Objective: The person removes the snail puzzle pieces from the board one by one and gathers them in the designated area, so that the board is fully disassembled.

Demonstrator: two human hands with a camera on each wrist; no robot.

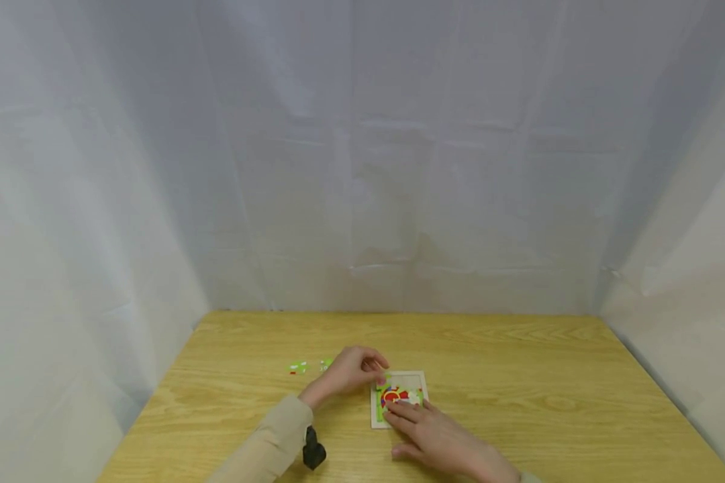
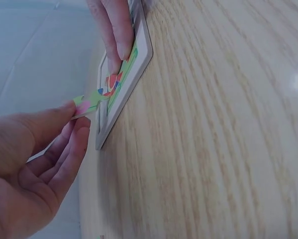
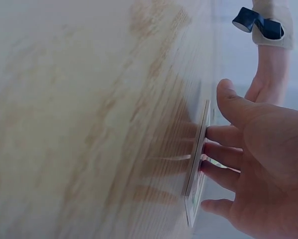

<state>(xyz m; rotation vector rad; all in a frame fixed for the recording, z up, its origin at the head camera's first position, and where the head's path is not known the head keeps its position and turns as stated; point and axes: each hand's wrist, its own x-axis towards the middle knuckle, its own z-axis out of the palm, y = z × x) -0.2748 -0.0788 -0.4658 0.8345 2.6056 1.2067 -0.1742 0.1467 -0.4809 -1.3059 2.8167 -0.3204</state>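
My left hand (image 1: 352, 369) pinches a green puzzle piece (image 2: 88, 103) with a pink patch between thumb and fingertips. The piece is over the top left corner of a pale wooden puzzle frame (image 1: 425, 379), beside colourful pieces (image 1: 391, 397) lying inside it. Those fitted pieces are green, red, blue and white and fill the lower part; bare backing shows at the upper right. My right hand (image 1: 431, 436) rests its extended fingertips on the fitted pieces, thumb apart at the near side. In the right wrist view the frame (image 3: 197, 159) appears edge-on under those fingers.
Loose green puzzle pieces (image 1: 298, 367) lie on the wooden table (image 1: 507, 376) left of the frame, one partly hidden behind the left hand. A black device (image 1: 313, 449) sits at the left sleeve's cuff. White sheeting (image 1: 399, 168) encloses the table at the back and sides.
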